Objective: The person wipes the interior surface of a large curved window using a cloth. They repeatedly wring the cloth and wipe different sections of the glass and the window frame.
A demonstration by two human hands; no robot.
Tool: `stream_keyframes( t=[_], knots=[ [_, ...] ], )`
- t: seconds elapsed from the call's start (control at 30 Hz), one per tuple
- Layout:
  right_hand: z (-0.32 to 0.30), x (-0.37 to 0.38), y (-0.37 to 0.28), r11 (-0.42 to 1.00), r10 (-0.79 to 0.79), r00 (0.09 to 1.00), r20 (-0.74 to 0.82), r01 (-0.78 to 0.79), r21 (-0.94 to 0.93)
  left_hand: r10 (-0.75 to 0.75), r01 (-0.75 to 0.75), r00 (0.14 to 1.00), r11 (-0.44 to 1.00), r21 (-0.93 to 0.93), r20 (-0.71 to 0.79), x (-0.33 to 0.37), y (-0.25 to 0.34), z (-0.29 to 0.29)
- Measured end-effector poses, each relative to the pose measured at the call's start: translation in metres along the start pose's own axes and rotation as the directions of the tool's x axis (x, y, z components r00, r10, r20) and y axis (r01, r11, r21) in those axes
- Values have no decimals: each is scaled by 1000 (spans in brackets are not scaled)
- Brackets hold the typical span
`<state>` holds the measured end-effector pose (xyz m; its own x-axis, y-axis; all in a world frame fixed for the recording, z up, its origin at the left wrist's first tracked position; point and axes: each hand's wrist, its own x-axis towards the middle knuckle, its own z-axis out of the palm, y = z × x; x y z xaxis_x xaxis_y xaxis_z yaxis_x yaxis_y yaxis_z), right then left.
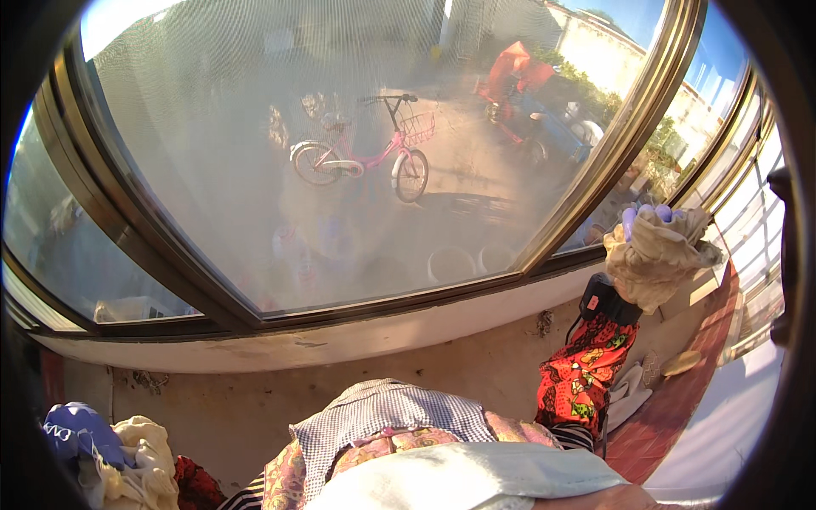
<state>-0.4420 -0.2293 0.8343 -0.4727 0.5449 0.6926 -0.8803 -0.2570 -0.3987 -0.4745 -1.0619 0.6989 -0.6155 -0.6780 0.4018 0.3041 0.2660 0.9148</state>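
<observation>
My right hand [651, 212], in a purple glove, is raised at the right beside the window frame. Its fingertips curl over a bunched beige cloth [650, 259], which hides most of the hand. A black band with a small device sits at that wrist, above a red patterned sleeve [586, 365]. Low at the far left, my left hand [81, 435] wears a purple glove too. A second pale, crumpled cloth [146, 463] is gathered against it and appears gripped, though the fingers are mostly hidden. In front of me stands a large window pane [255, 204], hazy with streaks.
Brown metal frames [127, 212] divide the window above a pale sill [382, 336]. Through the glass show a pink bicycle [365, 157] and a blue cart with a red cover [514, 72]. A reddish tiled ledge [671, 425] runs along the right, with light-coloured items near it.
</observation>
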Motion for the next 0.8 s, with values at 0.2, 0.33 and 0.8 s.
stream_keyframes(
  t=[0.2, 0.33, 0.8],
  knots=[
    [108, -70, -8, 803, 150, 632, 761, 371, -467, -34, 36, 999, 993, 113, -19, -17, -2, -44],
    [127, -106, -11, 710, 273, 506, 818, 468, -527, -52, 54, 998, 989, 138, -19, -21, 0, -54],
    [128, -76, -107, 527, 180, 672, 719, 551, -647, -67, 67, 998, 985, 162, -2, -20, 1, -68]
  ],
)
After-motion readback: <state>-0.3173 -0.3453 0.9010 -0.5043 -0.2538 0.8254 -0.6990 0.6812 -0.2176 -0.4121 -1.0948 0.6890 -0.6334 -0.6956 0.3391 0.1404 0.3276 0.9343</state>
